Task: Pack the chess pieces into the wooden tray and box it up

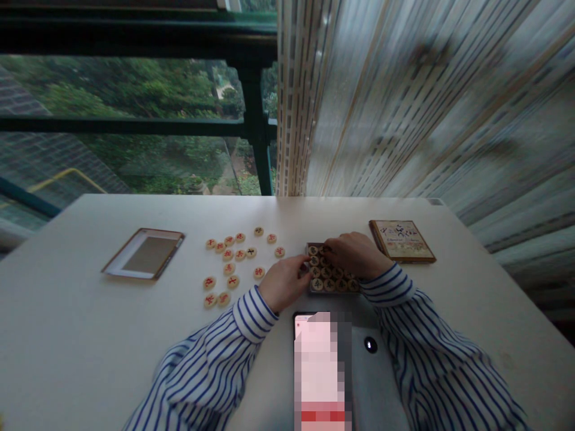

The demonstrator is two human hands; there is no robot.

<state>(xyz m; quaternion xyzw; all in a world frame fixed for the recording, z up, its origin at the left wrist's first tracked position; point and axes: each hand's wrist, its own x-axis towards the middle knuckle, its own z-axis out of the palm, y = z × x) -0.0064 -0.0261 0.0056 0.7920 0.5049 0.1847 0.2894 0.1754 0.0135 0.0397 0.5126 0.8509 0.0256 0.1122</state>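
Note:
A shallow box (335, 292) holds rows of round wooden xiangqi pieces (317, 284) with dark characters. My left hand (287, 280) is at the box's left side, its thumb and fingers closed on that edge. From the right, my right hand (358, 254) reaches over the box with bent fingers pressed together at the back row. Whatever lies under those fingertips is hidden, and the hand covers the box's back right part. Left of the box, several loose xiangqi pieces (229, 254) lie scattered, most with red characters. One red-marked piece (259, 272) lies close to my left hand.
A box lid (403, 240) with printed characters lies at the back right. At the left is a flat rectangular tray or lid (155, 254). A phone (317, 365) and a grey device with a black round button (371, 345) lie in front. Curtains and a window stand behind the table (90, 335).

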